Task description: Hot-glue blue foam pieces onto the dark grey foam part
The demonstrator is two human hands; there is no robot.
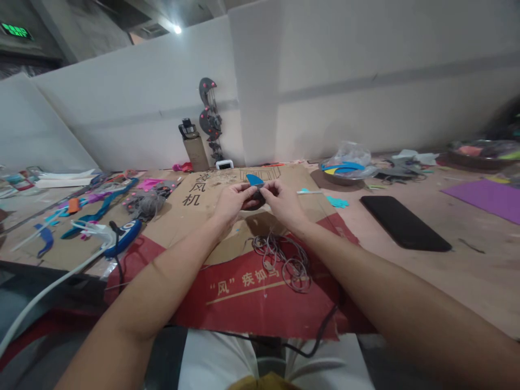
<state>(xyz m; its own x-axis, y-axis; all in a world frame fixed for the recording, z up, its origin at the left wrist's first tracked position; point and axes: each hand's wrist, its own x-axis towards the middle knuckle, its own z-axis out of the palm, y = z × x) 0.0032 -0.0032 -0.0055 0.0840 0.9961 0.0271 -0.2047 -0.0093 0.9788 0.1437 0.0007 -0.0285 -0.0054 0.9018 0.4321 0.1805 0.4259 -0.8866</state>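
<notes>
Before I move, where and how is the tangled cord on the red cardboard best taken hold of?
I'd pinch the tangled cord where its loops overlap, several strands together, coming from above on the near side. It lies in loose loops on the red cardboard, so a single strand would likely pull out. The left hand and right hand are beyond it, at the blue piece.

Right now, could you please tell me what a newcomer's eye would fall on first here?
Probably the small blue piece held between the left hand and right hand, above the brown cardboard. Next might come the tangled cord, mostly on red-printed cardboard nearer the camera, and the black smartphone on the tabletop to the right.
</notes>
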